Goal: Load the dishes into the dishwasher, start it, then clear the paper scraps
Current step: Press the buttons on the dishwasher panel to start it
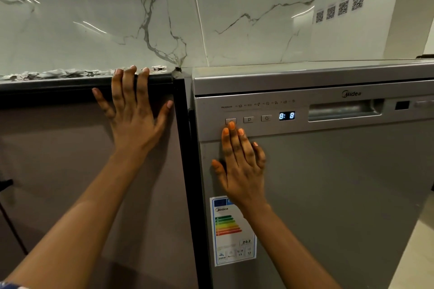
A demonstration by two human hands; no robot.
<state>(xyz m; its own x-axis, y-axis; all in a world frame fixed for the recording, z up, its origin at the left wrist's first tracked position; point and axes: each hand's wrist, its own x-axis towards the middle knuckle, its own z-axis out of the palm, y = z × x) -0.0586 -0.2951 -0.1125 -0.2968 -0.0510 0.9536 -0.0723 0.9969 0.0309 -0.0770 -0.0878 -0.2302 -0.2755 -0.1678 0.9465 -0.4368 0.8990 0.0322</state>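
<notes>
Two hands up, both flat-fingered, gripping nothing. Left hand (131, 110) spread against counter edge (70, 82), fingertips hooked over the lip just beside paper scraps (58, 73) strewn along the countertop. Right hand (239, 159) flat on dishwasher (328, 183) door, middle fingertip at or just under leftmost button (230, 120) — contact hard to confirm. Door shut; display (286, 115) lit, reading 8:8. Dishes not visible, presumably inside. Step judged: starting the machine; scraps not yet cleared. Risks: pressing below the button and getting no response; sliding right onto P button (249, 119) and changing program instead of starting; double-tapping and switching power off. Also possible — brushing scraps off the edge to the floor with left fingertips when pulling away, making cleanup harder.
</notes>
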